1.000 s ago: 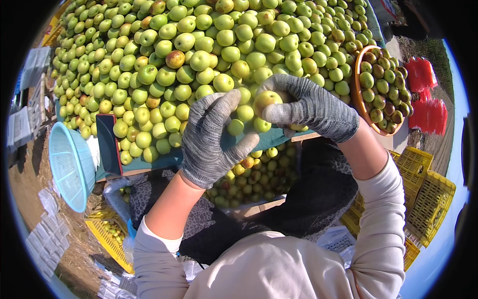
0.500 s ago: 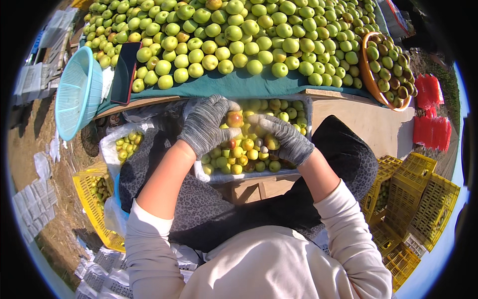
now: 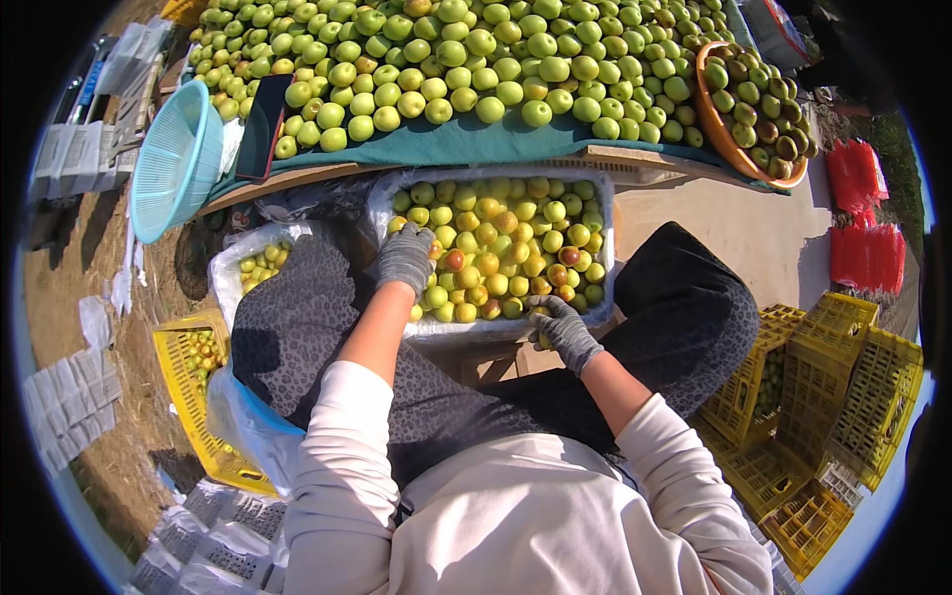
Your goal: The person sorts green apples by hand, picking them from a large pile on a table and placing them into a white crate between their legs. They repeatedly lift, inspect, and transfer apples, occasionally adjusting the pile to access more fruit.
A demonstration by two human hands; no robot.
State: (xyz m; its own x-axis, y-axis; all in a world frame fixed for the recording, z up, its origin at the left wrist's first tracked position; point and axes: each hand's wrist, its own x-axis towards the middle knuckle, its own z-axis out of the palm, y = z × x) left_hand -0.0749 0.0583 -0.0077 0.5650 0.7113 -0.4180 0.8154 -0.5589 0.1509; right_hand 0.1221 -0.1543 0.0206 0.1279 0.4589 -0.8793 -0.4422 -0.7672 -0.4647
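Note:
A shallow crate lined with white plastic [image 3: 382, 198] sits before me, full of yellow-green jujubes [image 3: 486, 236], some with red-brown patches. My left hand [image 3: 405, 260], in a grey knit glove, is at the crate's left side with its fingers curled on a reddish jujube [image 3: 434, 250] at the fingertips. At the near right corner is my right hand [image 3: 565, 335], gloved alike, closed around a yellowish jujube [image 3: 542, 342] that shows partly between its fingers. The palms of both hands are hidden.
Beyond the crate, a green cloth [image 3: 397, 149] bears a large heap of jujubes. A phone [image 3: 265, 127] and a blue basket [image 3: 177, 164] are at left, an orange basket [image 3: 706, 109] at right. Yellow crates [image 3: 808, 372] stand at lower right, another [image 3: 188, 397] at lower left.
My hands have moved apart from over the middle of the crate, the left to its left side, the right down to the near right corner. The view has shifted slightly.

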